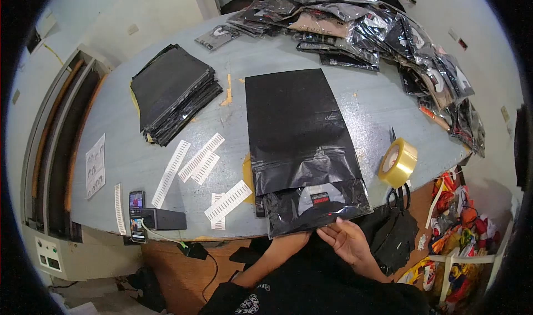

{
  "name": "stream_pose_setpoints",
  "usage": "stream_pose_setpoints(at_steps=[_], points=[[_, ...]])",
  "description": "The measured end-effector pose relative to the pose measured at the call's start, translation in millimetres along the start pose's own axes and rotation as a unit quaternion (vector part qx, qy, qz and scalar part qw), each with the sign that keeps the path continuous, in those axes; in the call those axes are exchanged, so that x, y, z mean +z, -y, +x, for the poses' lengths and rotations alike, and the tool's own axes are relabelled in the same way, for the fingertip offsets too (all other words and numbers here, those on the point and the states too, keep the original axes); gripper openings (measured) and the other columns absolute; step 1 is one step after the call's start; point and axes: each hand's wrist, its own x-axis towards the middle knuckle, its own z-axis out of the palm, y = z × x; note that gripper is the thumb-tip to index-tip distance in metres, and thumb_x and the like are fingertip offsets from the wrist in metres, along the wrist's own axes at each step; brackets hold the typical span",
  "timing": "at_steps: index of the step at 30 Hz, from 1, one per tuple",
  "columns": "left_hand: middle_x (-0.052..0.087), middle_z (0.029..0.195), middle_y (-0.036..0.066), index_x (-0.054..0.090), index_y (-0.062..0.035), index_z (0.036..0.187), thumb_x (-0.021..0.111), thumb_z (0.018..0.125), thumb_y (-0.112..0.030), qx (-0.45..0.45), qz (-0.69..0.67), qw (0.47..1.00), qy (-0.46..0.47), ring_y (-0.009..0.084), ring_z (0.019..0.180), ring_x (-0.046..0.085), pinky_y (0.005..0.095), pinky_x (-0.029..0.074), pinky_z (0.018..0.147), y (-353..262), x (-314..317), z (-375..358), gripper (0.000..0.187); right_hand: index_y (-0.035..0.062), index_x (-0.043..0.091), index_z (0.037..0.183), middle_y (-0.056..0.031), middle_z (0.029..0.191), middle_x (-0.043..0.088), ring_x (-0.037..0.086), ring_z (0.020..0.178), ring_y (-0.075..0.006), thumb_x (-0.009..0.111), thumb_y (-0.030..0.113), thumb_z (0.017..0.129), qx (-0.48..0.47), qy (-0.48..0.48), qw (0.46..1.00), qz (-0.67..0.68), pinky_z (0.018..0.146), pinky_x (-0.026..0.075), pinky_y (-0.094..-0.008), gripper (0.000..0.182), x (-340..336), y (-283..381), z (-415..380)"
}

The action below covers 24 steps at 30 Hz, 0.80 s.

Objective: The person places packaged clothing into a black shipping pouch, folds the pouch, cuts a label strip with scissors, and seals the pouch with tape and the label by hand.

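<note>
A large black plastic bag (300, 126) lies on the table. From its near end sticks out a clear-wrapped dark garment (294, 209) with a grey print and a small red-and-black label. My left hand (291, 241) is at the near edge of the wrapped garment, its fingers hidden beneath it. Close to the right part of that edge is my right hand (347, 240), palm turned up, fingers apart and holding nothing.
Black bags (175, 93) are stacked at the left. Paper strips (227, 201), a phone (137, 215) and a black box (166, 219) lie nearer. Yellow tape (398, 162) and scissors (398, 197) are at the right. Wrapped garments (361, 31) are piled behind.
</note>
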Motion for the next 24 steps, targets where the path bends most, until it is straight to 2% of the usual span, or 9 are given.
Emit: stream_pose_setpoints(at_steps=[2,4,8,10,13,20,22,24], points=[[0.06,0.088,0.016,0.059,-0.0026,0.098,0.05,0.081,-0.02,0.024,0.01,1.0,-0.01,0.0331,0.081,0.059,0.0447,0.046,0.076,0,3,-7,0.027,-0.0008,0.055,0.103,-0.016,0.104,0.06,0.059,0.099,-0.028,0.048,0.016,0.09,0.012,0.003,1.0,-0.028,0.089,0.048,-0.0416,0.021,-3,2,3],[0.06,0.09,0.017,0.059,-0.0035,0.096,0.054,0.079,-0.021,0.066,0.081,0.994,0.023,0.0326,0.083,0.059,0.0447,0.046,0.075,1,13,-15,0.025,-0.0005,0.055,0.105,-0.0162,0.104,0.061,0.059,0.099,-0.0282,0.05,0.018,0.09,0.014,-0.005,0.998,-0.061,0.088,0.049,-0.0412,0.025,-5,2,-1],[0.06,0.091,0.017,0.06,-0.0036,0.096,0.054,0.08,-0.021,0.043,0.066,0.996,0.036,0.0325,0.083,0.059,0.0447,0.046,0.075,1,12,-16,0.024,-0.0001,0.054,0.11,-0.0174,0.105,0.061,0.06,0.099,-0.03,0.054,0.022,0.086,0.053,-0.015,0.99,-0.131,0.084,0.05,-0.0409,0.032,14,10,-33],[0.06,0.091,0.017,0.06,-0.0037,0.096,0.054,0.08,-0.02,0.032,0.052,0.997,0.044,0.0325,0.083,0.059,0.0446,0.046,0.075,1,12,-16,0.024,-0.0004,0.055,0.11,-0.0191,0.105,0.061,0.06,0.099,-0.0322,0.055,0.02,0.085,0.066,-0.031,0.99,-0.121,0.08,0.053,-0.0414,0.032,15,12,-46],[0.06,0.091,0.017,0.06,-0.0037,0.096,0.054,0.08,-0.02,0.019,0.025,0.998,0.054,0.0324,0.083,0.059,0.0446,0.046,0.075,1,12,-16,0.024,-0.0041,0.045,0.118,-0.0216,0.112,0.056,0.056,0.105,-0.0357,0.051,0.015,0.089,0.087,0.002,0.992,-0.094,0.082,0.052,-0.044,0.036,7,11,-58],[0.06,0.091,0.017,0.06,-0.0039,0.095,0.054,0.08,-0.02,-0.01,-0.025,0.997,0.078,0.0323,0.084,0.059,0.0445,0.046,0.075,1,12,-15,0.023,-0.0043,0.042,0.119,-0.0208,0.113,0.055,0.056,0.105,-0.0347,0.052,0.011,0.088,0.081,0.008,0.993,-0.089,0.083,0.052,-0.0432,0.037,7,1,-56],[0.06,0.091,0.017,0.06,-0.004,0.095,0.054,0.08,-0.02,-0.02,-0.037,0.996,0.084,0.0323,0.084,0.059,0.0445,0.046,0.075,1,12,-15,0.023,-0.0053,0.047,0.114,-0.0215,0.108,0.058,0.058,0.102,-0.0297,0.053,0.01,0.086,0.06,-0.006,0.994,-0.087,0.081,0.054,-0.0368,0.033,8,1,-51],[0.06,0.091,0.017,0.06,-0.004,0.095,0.054,0.08,-0.02,-0.03,-0.05,0.994,0.089,0.0322,0.084,0.059,0.0445,0.046,0.075,1,12,-14,0.023,-0.0052,0.049,0.111,-0.0193,0.106,0.059,0.059,0.102,-0.0276,0.054,0.009,0.085,0.063,-0.016,0.994,-0.092,0.082,0.054,-0.0351,0.03,9,3,-44]])
